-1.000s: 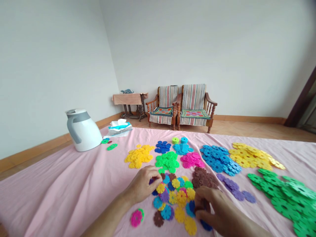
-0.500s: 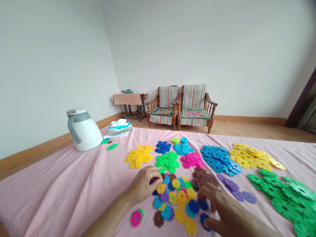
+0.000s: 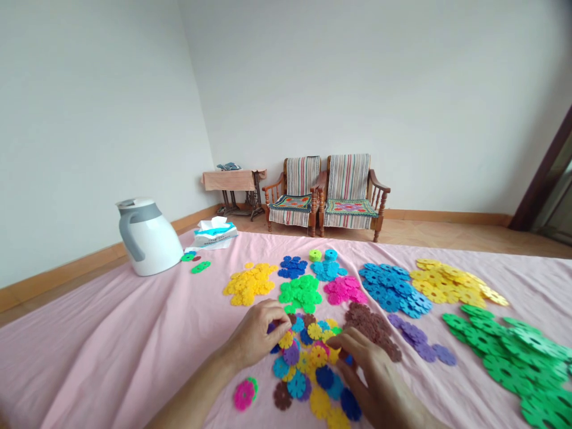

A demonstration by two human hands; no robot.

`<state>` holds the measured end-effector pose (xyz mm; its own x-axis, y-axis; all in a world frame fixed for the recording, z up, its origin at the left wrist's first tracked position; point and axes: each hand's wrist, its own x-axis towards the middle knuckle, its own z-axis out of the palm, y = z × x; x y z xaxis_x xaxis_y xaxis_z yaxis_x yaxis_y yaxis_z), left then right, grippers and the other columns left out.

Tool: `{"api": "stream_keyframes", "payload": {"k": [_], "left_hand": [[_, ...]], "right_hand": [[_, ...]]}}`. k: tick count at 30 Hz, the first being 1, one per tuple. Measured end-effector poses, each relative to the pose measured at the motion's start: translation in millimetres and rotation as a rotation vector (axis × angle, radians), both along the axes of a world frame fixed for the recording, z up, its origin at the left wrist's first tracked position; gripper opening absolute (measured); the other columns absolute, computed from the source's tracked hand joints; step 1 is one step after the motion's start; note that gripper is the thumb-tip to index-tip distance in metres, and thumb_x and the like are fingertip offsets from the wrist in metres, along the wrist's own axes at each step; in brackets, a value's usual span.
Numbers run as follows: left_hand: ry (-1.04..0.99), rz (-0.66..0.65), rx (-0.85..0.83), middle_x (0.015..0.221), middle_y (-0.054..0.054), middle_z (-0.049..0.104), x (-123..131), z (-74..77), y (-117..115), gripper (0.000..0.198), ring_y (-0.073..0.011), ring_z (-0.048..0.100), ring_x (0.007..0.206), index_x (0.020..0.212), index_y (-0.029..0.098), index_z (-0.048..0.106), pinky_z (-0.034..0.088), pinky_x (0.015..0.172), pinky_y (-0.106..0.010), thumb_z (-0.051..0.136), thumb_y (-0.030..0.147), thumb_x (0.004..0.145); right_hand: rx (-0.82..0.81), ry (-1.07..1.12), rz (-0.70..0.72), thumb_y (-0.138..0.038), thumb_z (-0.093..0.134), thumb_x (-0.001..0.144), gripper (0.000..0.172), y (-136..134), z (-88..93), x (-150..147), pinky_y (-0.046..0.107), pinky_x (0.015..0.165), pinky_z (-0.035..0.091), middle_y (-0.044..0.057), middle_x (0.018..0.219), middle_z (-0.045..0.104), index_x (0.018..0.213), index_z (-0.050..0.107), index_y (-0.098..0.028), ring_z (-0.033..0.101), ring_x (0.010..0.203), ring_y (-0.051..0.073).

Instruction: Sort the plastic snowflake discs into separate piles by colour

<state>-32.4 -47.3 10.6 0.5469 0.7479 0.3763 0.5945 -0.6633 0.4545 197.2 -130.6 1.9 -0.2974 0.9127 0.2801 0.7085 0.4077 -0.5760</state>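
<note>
A mixed heap of flower-shaped plastic discs [image 3: 319,356] in yellow, blue, purple, pink and brown lies between my hands. My left hand [image 3: 259,333] rests at the heap's left edge, fingers curled together. Dark blue shows under its fingertips; whether it grips a disc is hidden. Over the right side of the heap, my right hand [image 3: 373,366] has thumb and forefinger apart, with a bit of dark blue visible between them. Nearest to that hand is a brown disc pile [image 3: 373,328]. Beyond the heap sit a bright green pile [image 3: 300,292] and a pink pile [image 3: 345,290].
More discs lie sorted by colour: yellow [image 3: 250,285], blue [image 3: 393,286], purple [image 3: 415,338] and large green [image 3: 513,351]. A white jug [image 3: 154,241] and a tissue pack [image 3: 215,233] stand back left on the pink cloth [image 3: 111,339]. Two wooden chairs [image 3: 351,205] are beyond.
My right hand has moved left and away from me, from the heap's lower right over its right side. My left hand stays nearly in place. The view has shifted slightly.
</note>
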Motion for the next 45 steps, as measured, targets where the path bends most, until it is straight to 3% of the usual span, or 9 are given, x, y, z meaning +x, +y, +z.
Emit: {"api": "stream_keyframes", "payload": {"k": [6, 13, 19, 25, 28, 32, 35, 40, 45], "left_hand": [[-0.008, -0.002, -0.001, 0.072, -0.002, 0.063, -0.2, 0.4, -1.0, 0.017, -0.0139, 0.057, 0.073, 0.072, 0.017, 0.067, 0.042, 0.069, -0.024, 0.055, 0.016, 0.084], [-0.012, -0.006, -0.001, 0.071, -0.001, 0.062, -1.1, -1.6, -0.8, 0.017, -0.0134, 0.057, 0.074, 0.071, 0.017, 0.065, 0.041, 0.069, -0.023, 0.054, 0.016, 0.084], [0.000, -0.011, -0.010, 0.071, -0.002, 0.062, -1.0, -0.4, -1.2, 0.018, -0.0135, 0.056, 0.073, 0.070, 0.017, 0.065, 0.041, 0.069, -0.024, 0.054, 0.017, 0.084], [0.013, -0.008, -0.016, 0.070, -0.001, 0.060, -0.5, 1.1, -2.5, 0.018, -0.0134, 0.055, 0.072, 0.069, 0.017, 0.064, 0.041, 0.068, -0.024, 0.054, 0.018, 0.084], [0.014, -0.008, -0.018, 0.071, -0.001, 0.060, -0.8, 0.7, -2.0, 0.018, -0.0136, 0.055, 0.072, 0.070, 0.017, 0.064, 0.041, 0.068, -0.024, 0.054, 0.020, 0.085], [0.015, -0.010, -0.024, 0.071, -0.002, 0.061, -1.2, -0.1, -1.4, 0.019, -0.0136, 0.055, 0.072, 0.069, 0.017, 0.064, 0.040, 0.069, -0.024, 0.055, 0.021, 0.085], [0.018, -0.009, -0.029, 0.071, -0.001, 0.061, -1.3, -0.2, -1.5, 0.018, -0.0134, 0.055, 0.073, 0.069, 0.017, 0.064, 0.040, 0.069, -0.024, 0.055, 0.020, 0.084], [0.012, -0.006, -0.025, 0.070, -0.001, 0.060, -1.1, -0.1, -1.5, 0.018, -0.0130, 0.055, 0.072, 0.069, 0.016, 0.064, 0.040, 0.069, -0.024, 0.055, 0.019, 0.084], [0.013, -0.008, -0.022, 0.070, -0.001, 0.060, -1.3, -1.3, -1.3, 0.018, -0.0129, 0.055, 0.072, 0.069, 0.017, 0.064, 0.040, 0.068, -0.024, 0.055, 0.018, 0.084]], "right_hand": [[0.071, -0.208, -0.091, -0.006, 0.051, 0.080, 0.038, 3.6, -4.7, 5.6, 0.042, 0.093, 0.036, 0.005, 0.116, 0.066, 0.109, 0.065, -0.027, 0.053, 0.113, 0.027], [0.093, -0.240, 0.046, -0.012, 0.047, 0.085, 0.039, 2.5, -8.2, -5.7, 0.037, 0.091, 0.042, 0.005, 0.125, 0.062, 0.120, 0.059, -0.024, 0.057, 0.112, 0.022], [0.152, -0.432, -0.168, -0.031, 0.051, 0.086, 0.045, 10.6, -13.0, -1.2, 0.057, 0.099, 0.035, 0.016, 0.132, 0.054, 0.125, 0.057, -0.010, 0.044, 0.125, 0.038], [0.313, -0.343, 0.024, -0.022, 0.045, 0.088, 0.040, 7.2, -13.0, -3.1, 0.046, 0.097, 0.042, 0.011, 0.126, 0.060, 0.126, 0.055, -0.016, 0.053, 0.118, 0.028], [0.359, -0.235, -0.024, -0.016, 0.040, 0.087, 0.037, 7.7, -11.5, 2.4, 0.039, 0.088, 0.047, 0.011, 0.116, 0.066, 0.120, 0.056, -0.017, 0.061, 0.106, 0.024], [0.199, -0.250, -0.173, -0.006, 0.039, 0.076, 0.028, 11.2, -8.7, 16.4, 0.032, 0.068, 0.046, 0.006, 0.081, 0.068, 0.085, 0.061, -0.020, 0.064, 0.075, 0.020], [0.129, -0.363, -0.178, -0.003, 0.041, 0.070, 0.025, 11.9, -12.3, 21.2, 0.031, 0.062, 0.042, 0.004, 0.071, 0.064, 0.073, 0.057, -0.021, 0.061, 0.068, 0.021], [0.115, -0.259, -0.121, -0.006, 0.039, 0.075, 0.024, 5.4, -20.7, 12.0, 0.027, 0.064, 0.041, 0.003, 0.075, 0.064, 0.078, 0.058, -0.021, 0.061, 0.070, 0.018], [0.051, -0.058, -0.053, -0.010, 0.038, 0.079, 0.021, -1.6, -11.2, 3.7, 0.022, 0.063, 0.040, 0.000, 0.075, 0.062, 0.081, 0.055, -0.021, 0.060, 0.069, 0.013]]}}
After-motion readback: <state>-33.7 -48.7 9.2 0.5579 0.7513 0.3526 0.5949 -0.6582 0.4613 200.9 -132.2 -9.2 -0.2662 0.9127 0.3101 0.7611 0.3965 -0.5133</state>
